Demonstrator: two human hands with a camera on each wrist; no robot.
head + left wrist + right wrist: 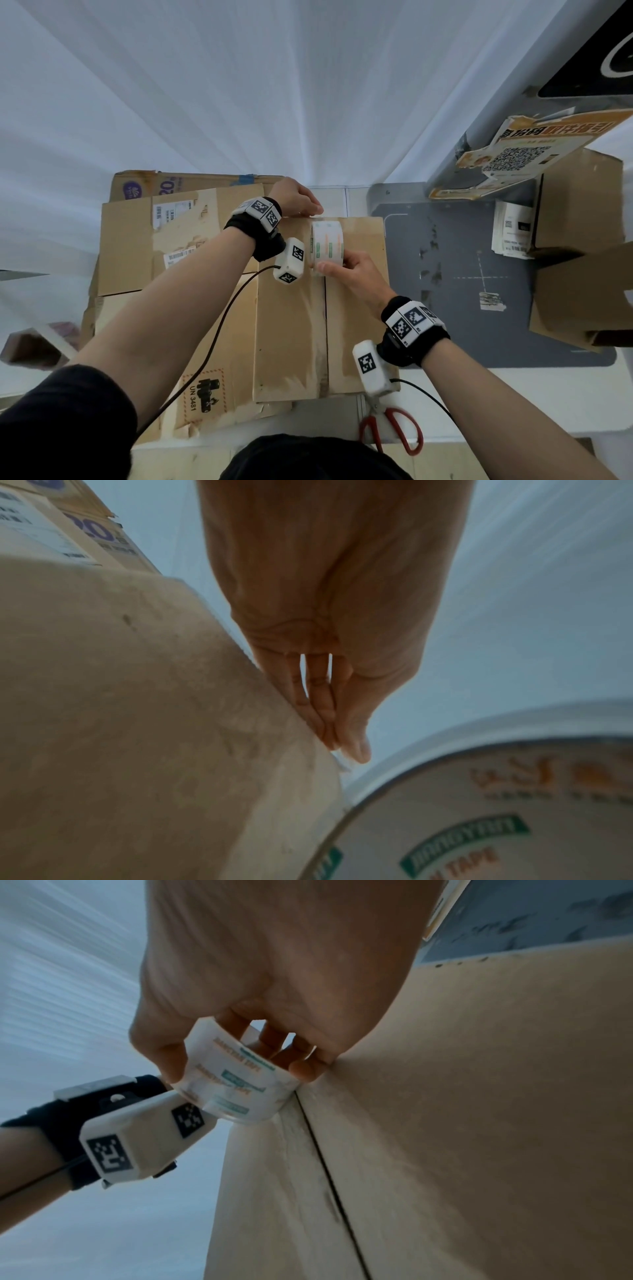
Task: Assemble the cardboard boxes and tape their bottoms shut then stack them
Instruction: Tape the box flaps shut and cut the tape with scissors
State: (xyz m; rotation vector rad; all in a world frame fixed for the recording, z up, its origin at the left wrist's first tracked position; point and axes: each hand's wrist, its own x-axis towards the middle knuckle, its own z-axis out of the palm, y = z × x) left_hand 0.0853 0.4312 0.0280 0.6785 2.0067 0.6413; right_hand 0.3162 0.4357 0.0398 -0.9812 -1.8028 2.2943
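An assembled cardboard box stands bottom up in front of me, its two flaps meeting in a seam down the middle. My right hand grips a white tape roll with green and orange print, standing on the seam near the far edge. In the right wrist view the thumb and fingers wrap the tape roll. My left hand lies at the box's far edge with straight fingers pressing down there, just beyond the tape roll.
Flattened cardboard lies stacked to the left under the box. Red-handled scissors lie at the near table edge. A grey mat covers the table to the right, with more cardboard boxes and an orange printed sign beyond it.
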